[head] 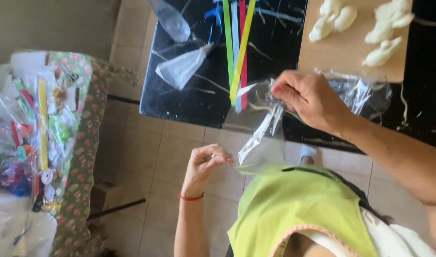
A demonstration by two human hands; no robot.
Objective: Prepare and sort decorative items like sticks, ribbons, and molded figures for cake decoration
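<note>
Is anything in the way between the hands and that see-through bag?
No. Both hands already hold the clear plastic bag: the left hand pinches its lower end and the right hand grips its upper part, with nothing between fingers and plastic.

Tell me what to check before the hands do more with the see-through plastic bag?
1. Left hand pinches the clear crinkly plastic bag at its lower end: ok.
2. Right hand grips the upper end: ok.
3. Bag stretched between both hands: ok.
4. Bag empty inside: cannot tell.
5. Green, yellow and pink paper strips lie on the black marbled table, beside the bag: ok.
6. White dough shapes sit on the tan board: ok.
</note>
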